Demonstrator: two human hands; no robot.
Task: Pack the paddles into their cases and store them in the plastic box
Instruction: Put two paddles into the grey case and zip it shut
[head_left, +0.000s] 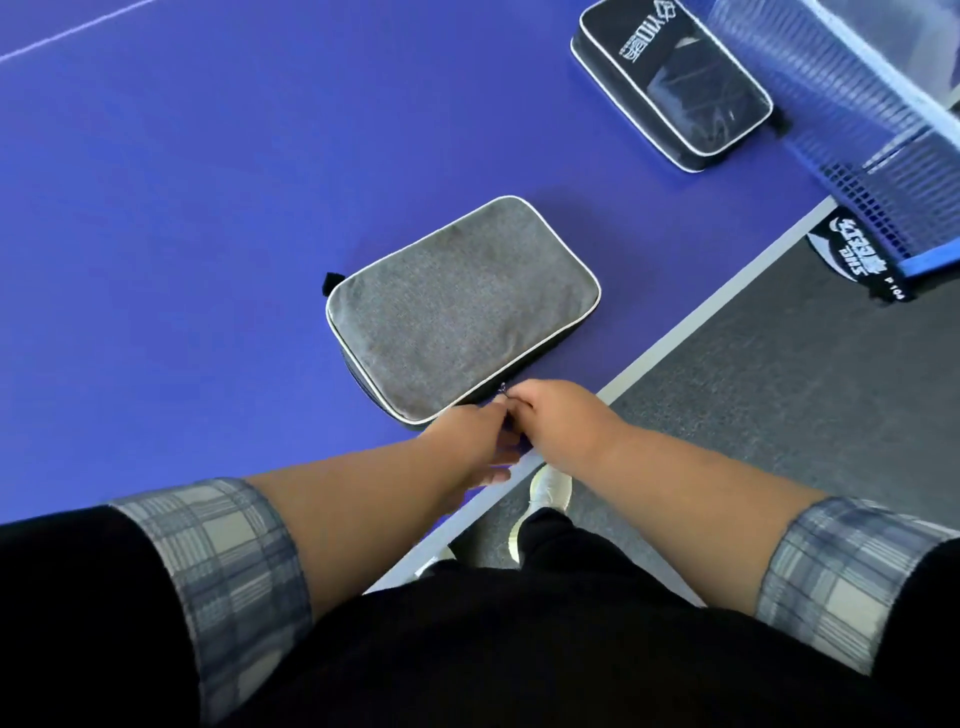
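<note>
**Q:** Where does the grey case (457, 306) lie?
**A:** Flat on the blue table (182, 208), grey side up, its near corner close to the table's white-lined edge.

**Q:** How do the hands stand?
**A:** Both meet at that near corner. The right hand (558, 421) has its fingers curled in and pinches the small metal zip pull (503, 391). The left hand (475, 444) lies against the same corner with bent fingers. Its fingertips are hidden, so one cannot tell whether it grips the case.

**Q:** What else is shown?
**A:** A black case (670, 78) with white lettering lies well apart, just beside the net (857, 119). A white shoe (550, 491) stands on the grey floor (779, 389) below the table's edge.
</note>
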